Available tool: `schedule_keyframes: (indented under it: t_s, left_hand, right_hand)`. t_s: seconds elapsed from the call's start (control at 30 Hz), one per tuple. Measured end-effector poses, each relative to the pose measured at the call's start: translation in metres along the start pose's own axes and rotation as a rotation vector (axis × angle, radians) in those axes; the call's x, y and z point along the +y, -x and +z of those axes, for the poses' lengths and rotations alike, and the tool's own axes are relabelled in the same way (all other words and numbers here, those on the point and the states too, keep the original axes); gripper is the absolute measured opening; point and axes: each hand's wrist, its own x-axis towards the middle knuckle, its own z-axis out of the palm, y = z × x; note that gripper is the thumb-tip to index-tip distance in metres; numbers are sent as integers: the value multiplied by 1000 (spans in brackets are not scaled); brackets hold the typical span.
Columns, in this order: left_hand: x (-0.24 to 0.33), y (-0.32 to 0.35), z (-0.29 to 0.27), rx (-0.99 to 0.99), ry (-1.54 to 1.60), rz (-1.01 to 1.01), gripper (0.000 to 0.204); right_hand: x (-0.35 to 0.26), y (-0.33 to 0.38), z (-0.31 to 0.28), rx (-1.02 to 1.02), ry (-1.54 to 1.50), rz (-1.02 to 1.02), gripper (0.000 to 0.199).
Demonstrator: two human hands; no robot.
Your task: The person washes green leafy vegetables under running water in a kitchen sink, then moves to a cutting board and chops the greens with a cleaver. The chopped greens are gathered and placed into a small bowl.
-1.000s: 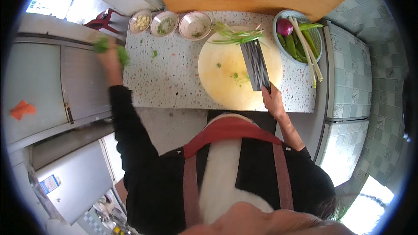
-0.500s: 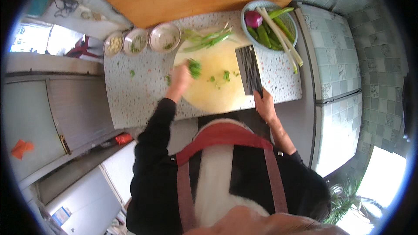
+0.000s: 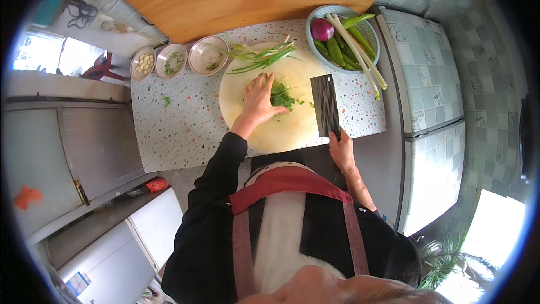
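Note:
On the round cutting board lies a loose pile of chopped greens. My left hand is at the left side of this pile, its fingers and thumb spread and curved around it. My right hand grips a cleaver by its handle. The broad dark blade is over the board's right edge, its end pointing away from me. Whole green onions lie across the far part of the board, beyond my left hand.
Three small bowls line the far left: one with garlic cloves, one with chopped bits, another with a few green scraps. A blue basket at the far right holds a red onion, green peppers and leek stalks.
My left hand has moved right, from the board's left edge toward its middle, and opened. The greens it held now lie on the board. My right hand has drawn the cleaver slightly nearer.

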Motion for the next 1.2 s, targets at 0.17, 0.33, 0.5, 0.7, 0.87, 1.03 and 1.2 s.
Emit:
schedule_keyframes:
  t_s: [0.17, 0.33, 0.5, 0.7, 0.87, 1.03, 1.2]
  left_hand:
    - [-80, 16, -39, 462, 600, -254, 30]
    - [-294, 83, -52, 800, -92, -552, 18]
    - [-392, 108, -62, 529, -286, -829, 13]
    - [-436, 79, -73, 546, -161, -699, 7]
    - [-488, 56, -99, 673, -463, -603, 5]
    - [-501, 68, -114, 538, -400, -865, 9]
    - [-355, 45, -48, 623, 372, -457, 9]
  right_hand:
    - [-7, -6, 3, -16, 77, 48, 24]
    - [-11, -8, 16, -54, 8, 54, 22]
    - [-25, -5, 20, -72, 24, 62, 20]
    - [-54, 2, 13, -75, 88, 239, 22]
    - [-47, 7, 18, -56, 104, 205, 23]
    - [-30, 11, 38, -86, 86, 222, 22]
    - [-37, 7, 30, 22, 92, 140, 23]
